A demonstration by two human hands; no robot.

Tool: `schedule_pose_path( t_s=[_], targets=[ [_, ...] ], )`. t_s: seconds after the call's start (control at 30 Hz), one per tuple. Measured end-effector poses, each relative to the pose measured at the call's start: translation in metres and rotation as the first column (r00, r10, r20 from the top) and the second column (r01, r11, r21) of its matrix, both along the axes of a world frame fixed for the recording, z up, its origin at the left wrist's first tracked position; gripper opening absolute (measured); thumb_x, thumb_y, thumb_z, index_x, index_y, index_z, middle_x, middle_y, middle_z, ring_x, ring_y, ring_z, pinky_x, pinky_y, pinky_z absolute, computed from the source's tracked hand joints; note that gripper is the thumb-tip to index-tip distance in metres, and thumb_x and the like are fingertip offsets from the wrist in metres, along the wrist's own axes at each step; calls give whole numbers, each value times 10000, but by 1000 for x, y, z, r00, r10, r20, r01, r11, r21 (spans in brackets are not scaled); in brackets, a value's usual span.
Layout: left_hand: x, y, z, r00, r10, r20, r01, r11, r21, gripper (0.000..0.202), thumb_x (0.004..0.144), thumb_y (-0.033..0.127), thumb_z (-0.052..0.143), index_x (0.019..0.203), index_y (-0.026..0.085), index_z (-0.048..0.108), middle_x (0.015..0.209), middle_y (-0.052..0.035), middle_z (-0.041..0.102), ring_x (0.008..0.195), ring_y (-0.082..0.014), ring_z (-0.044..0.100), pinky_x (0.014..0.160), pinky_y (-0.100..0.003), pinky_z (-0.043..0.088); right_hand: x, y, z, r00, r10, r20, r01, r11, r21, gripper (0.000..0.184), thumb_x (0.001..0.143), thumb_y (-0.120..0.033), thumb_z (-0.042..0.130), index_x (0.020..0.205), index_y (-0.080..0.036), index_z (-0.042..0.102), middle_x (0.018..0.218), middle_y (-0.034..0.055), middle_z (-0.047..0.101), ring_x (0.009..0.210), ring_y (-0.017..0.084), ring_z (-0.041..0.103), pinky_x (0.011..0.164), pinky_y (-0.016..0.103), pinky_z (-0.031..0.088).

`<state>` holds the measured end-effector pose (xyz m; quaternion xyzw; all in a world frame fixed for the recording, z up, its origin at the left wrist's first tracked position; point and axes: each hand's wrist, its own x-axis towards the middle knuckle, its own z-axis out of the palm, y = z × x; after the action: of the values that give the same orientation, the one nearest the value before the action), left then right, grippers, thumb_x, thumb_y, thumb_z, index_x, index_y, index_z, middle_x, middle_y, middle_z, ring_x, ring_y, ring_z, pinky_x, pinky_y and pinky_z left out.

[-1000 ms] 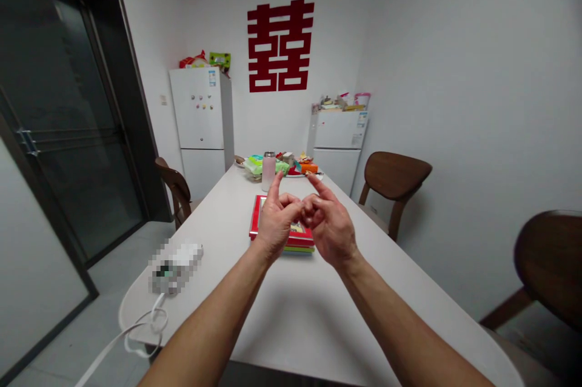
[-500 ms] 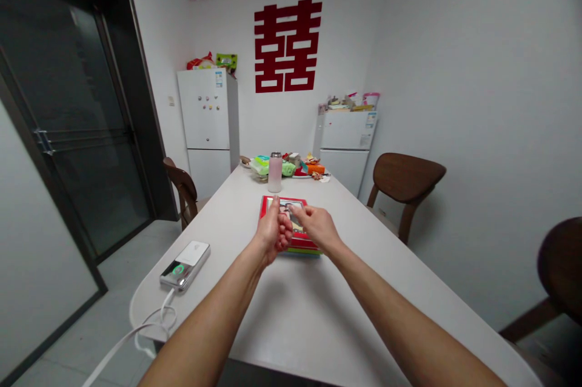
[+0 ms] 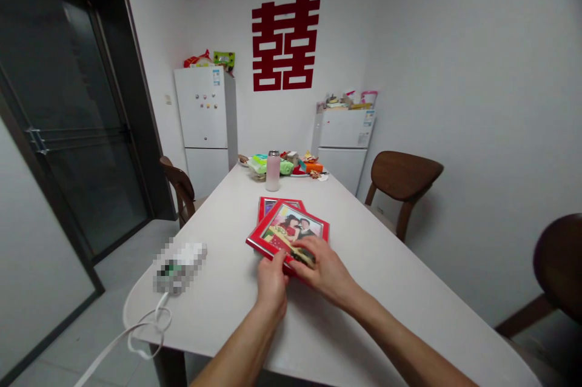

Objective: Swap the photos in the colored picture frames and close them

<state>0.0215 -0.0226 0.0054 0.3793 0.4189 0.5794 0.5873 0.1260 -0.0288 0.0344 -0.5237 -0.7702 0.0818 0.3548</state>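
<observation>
A red picture frame (image 3: 288, 226) with a silver inner border and a picture of a couple lies turned at an angle, its near edge toward me. My left hand (image 3: 271, 284) grips that near edge with the thumb on top. My right hand (image 3: 321, 265) is closed over the near right part, its fingers bent onto the picture and its thumb at the edge. Beneath and behind it, a second red frame (image 3: 262, 210) partly shows, most of it covered. What lies under my fingers is hidden.
A pink bottle (image 3: 273, 171) stands behind the frames, with snack bags (image 3: 259, 164) and other items at the table's far end. At left sits a blurred-out device (image 3: 179, 269) with a white cable (image 3: 136, 329). Chairs (image 3: 404, 178) flank the table (image 3: 218, 235).
Both hands have come down and nearer to me. The top red frame is now turned and pulled toward me, uncovering another red frame behind it.
</observation>
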Motion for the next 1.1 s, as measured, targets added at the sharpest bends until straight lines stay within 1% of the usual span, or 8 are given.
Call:
schedule_pose_path(
  t_s=[0.1,0.2,0.37,0.47,0.57,0.67,0.83,1.1],
  targets=[
    [-7,-33,5,996,-16,-85,26,993,113,175,740,245,519,865,145,590,770,-33,642,747,-195,590,697,-278,455,10,-18,12,916,-86,-391,61,995,-76,495,682,-420,503,1117,-188,467,1153,100,476,1030,227,441,841,351,364],
    [-19,-65,8,920,2,-393,142,930,339,192,743,232,502,893,164,601,826,-56,655,792,-214,596,729,-284,461,20,-39,23,685,-182,-705,-5,967,-254,634,699,-511,447,1243,-218,306,1236,98,416,1064,225,439,790,335,419],
    [-35,-96,0,572,447,-688,563,396,725,540,730,157,426,1245,58,297,1156,-196,492,1068,-252,462,830,-307,447,30,-79,26,330,-214,-919,-188,940,-286,579,741,-501,395,1264,-313,235,1172,53,501,986,222,521,717,345,472],
    [-38,-105,-7,485,635,-601,621,234,748,483,775,134,404,1245,98,299,1069,-134,577,1046,-197,484,821,-245,455,33,-92,12,244,-282,-928,-309,884,-350,590,740,-404,445,1275,-261,240,1092,78,563,916,227,564,723,359,468],
    [-38,-109,-14,407,744,-530,668,154,728,327,813,127,408,1137,141,443,994,-56,631,992,-151,530,818,-196,448,36,-90,-7,304,-354,-884,-372,811,-452,684,701,-329,515,1293,-208,194,997,89,614,827,221,598,712,365,466],
    [-36,-108,-25,299,822,-486,735,126,666,240,835,138,377,1016,139,534,976,-32,640,934,-144,569,772,-192,470,39,-77,-25,491,-352,-797,-300,790,-535,762,642,-267,560,1293,-153,181,926,76,638,767,203,607,705,344,466],
    [-30,-102,-48,229,866,-444,712,162,683,230,840,167,363,953,184,562,952,19,649,902,-117,580,738,-186,464,46,-57,-48,894,-316,-319,132,864,-485,521,614,-232,497,1119,-102,477,874,69,628,742,187,580,717,310,445],
    [-28,-103,-52,179,826,-535,745,241,622,233,838,185,356,973,172,546,990,12,633,940,-130,555,749,-208,445,48,-55,-51,977,-181,109,201,954,-221,388,631,-192,458,998,-145,575,1078,96,507,1001,201,462,899,330,328]
  ],
)
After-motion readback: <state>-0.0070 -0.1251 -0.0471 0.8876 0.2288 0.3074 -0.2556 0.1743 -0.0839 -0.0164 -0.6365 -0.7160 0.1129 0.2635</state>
